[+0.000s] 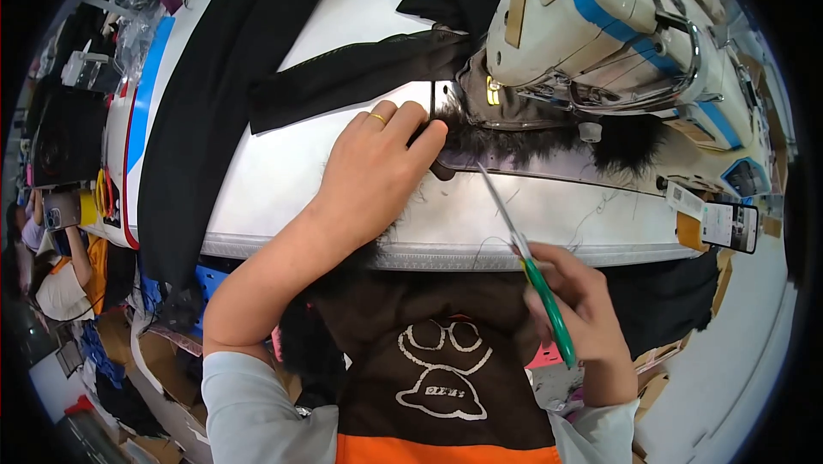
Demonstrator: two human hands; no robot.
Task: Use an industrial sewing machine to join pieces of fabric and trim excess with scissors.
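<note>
At the far left, another person's hand holds a smartphone (62,210). To its right, a long black cloth (193,121) runs across the white sewing table (291,177) and hangs over its near edge. Further right, a narrower, sheer black fabric strip (351,70) lies on the far part of the tabletop.

The left hand (377,155), with a gold-coloured ring, rests just near of that strip, fingers curled and thumb close to the forefinger at the left end of the dark fur trim (514,145); whether they pinch it, I cannot tell. The trim lies beneath the sewing machine (591,27), along the near edge of a dark grey cloth piece (476,83) with gold-coloured metal hardware.

Near and to the right, the right hand (585,297) has its fingers wrapped around the green handles of the scissors (549,311); the blades point far and left, the tip near the trim. At the right end of the table is another smartphone (729,227), its screen lit.
</note>
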